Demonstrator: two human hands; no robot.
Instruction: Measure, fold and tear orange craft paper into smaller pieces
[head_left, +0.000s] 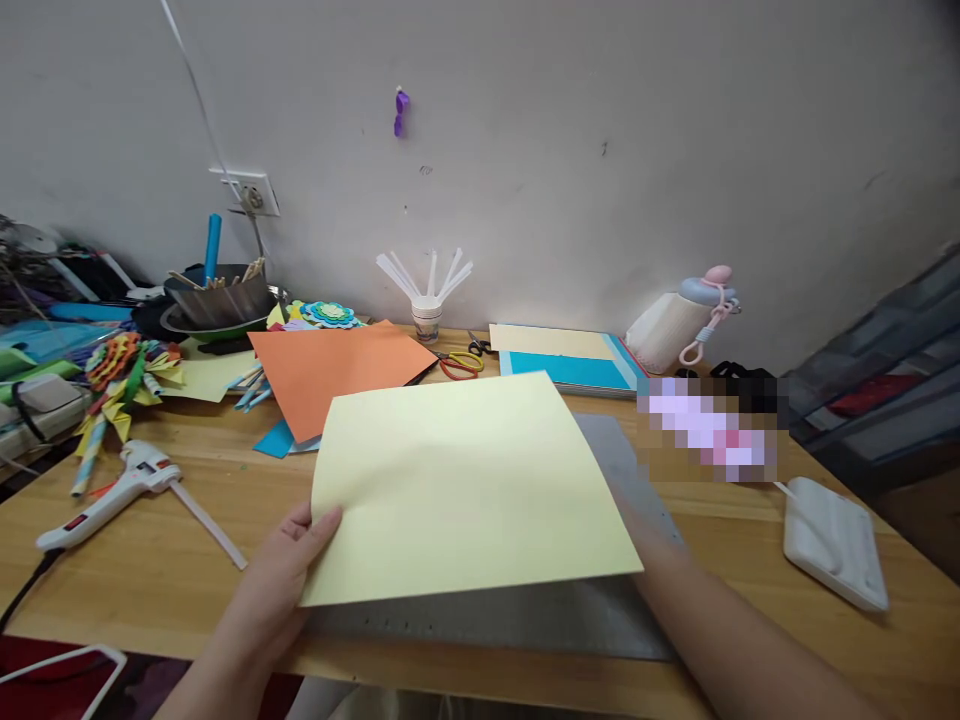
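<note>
One pale yellow sheet is up above a gray board on the tabletop, with the left hand pinching its left edge, thumb on top, and its long side stretching off to that hand's right. On the sheet's other side, the right arm slants up and inward, but the right hand is blurry and mostly tucked behind the paper, so I can't tell whether it is gripping.
</note>
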